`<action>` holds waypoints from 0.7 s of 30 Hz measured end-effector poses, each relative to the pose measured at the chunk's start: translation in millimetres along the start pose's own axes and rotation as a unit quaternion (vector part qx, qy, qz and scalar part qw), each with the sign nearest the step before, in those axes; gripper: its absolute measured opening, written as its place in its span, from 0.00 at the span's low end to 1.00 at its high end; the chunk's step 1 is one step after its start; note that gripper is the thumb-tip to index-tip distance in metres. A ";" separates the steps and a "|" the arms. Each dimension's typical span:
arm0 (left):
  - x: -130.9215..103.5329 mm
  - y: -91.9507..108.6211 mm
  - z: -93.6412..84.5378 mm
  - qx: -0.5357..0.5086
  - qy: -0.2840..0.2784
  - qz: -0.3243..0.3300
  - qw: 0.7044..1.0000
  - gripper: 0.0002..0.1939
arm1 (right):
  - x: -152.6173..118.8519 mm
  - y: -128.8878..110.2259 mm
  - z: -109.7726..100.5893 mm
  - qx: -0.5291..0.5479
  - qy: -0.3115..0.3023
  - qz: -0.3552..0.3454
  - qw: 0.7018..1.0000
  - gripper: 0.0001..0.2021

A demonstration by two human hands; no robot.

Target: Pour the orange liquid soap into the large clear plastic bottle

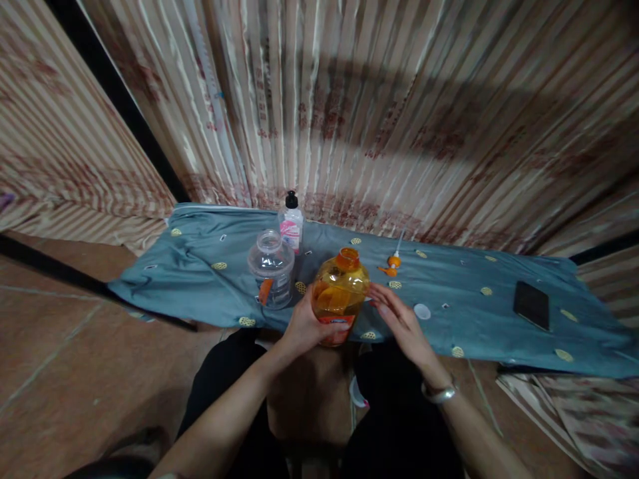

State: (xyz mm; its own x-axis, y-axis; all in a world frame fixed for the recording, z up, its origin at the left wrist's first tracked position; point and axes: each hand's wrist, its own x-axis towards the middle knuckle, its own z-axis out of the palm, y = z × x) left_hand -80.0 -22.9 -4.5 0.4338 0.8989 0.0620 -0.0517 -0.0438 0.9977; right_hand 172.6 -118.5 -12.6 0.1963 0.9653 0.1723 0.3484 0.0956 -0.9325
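My left hand (309,324) is wrapped round the lower left side of an amber bottle (339,293) with an orange neck and an orange label. No cap or pump sits on its neck. My right hand (399,322) is at the bottle's right side, fingers stretched out and near or touching it. Left of the bottle stands a clear, wide, uncapped jar (272,269) with an orange patch. Behind the jar is a clear bottle (291,226) with a black cap and pink label. An orange pump (393,262) with a clear tube lies behind my right hand.
A teal patterned cloth (479,319) covers the long, narrow table. A white round lid (422,311) lies right of my right hand, and a dark phone (532,305) farther right. Striped curtains (339,120) hang behind. Black poles stand at the left. Something white is on the floor between my legs.
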 end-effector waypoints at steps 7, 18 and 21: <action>-14.3 -0.8 0.3 0.008 0.002 0.004 1.000 0.48 | -19.3 -23.8 57.1 0.111 -0.066 0.052 0.990 0.50; -55.8 -12.8 -3.5 -0.016 0.003 0.053 0.998 0.60 | -18.0 -9.1 60.1 0.178 0.036 0.154 0.971 0.36; -82.0 -24.0 -27.7 0.022 0.108 0.055 0.992 0.41 | -9.4 0.1 51.0 0.145 0.171 0.122 0.967 0.43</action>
State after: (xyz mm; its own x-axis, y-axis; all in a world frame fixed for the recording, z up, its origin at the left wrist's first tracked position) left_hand -139.2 -83.5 -34.2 0.2243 0.9600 0.1679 -0.0457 -0.1617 0.9858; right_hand 124.1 -115.2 -30.5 0.5494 0.8354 -0.0151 -0.0085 -0.0125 -0.9999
